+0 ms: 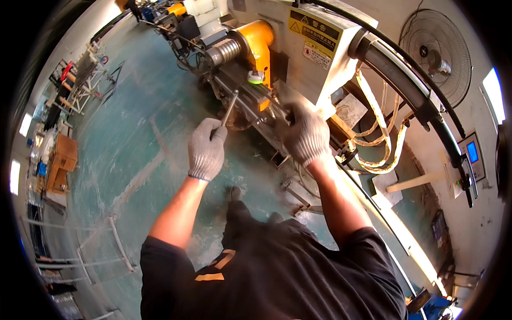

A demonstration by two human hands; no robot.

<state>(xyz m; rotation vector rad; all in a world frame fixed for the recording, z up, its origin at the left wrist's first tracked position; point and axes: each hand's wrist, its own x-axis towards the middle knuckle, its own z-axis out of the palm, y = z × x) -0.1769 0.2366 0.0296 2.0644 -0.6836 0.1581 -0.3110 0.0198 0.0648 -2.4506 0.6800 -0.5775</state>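
Taking twelve o'clock as straight ahead of the person and the middle of the view as the dial's centre, the left hand [207, 148], in a grey knitted glove, sat between nine and ten, closed firmly around the lower end of a slim metal rod [230, 108]. The rod slanted up, its rounded tip between eleven and twelve, in front of the machine's rails [256, 113]. The right hand [305, 133], gloved alike, was at two o'clock with its fingers curled in narrow beside the rails (blur there hid whether it gripped anything, so I could not tell). The two hands stood apart, with part of the rails between them. Past the rod, the orange arm [260, 49] stood at twelve, a ribbed metal roller [223, 52] on its left. At one o'clock, a white cabinet [337, 66] presented its lower edge just beyond the right hand, and pale hoses [385, 140] looped between two and three, so that side was the tight one. The wider room lay left: the green floor [125, 133] stretched from the machine's left edge across to a wooden cabinet [65, 154] at nine, with a low metal frame [121, 242] bordering it at eight.
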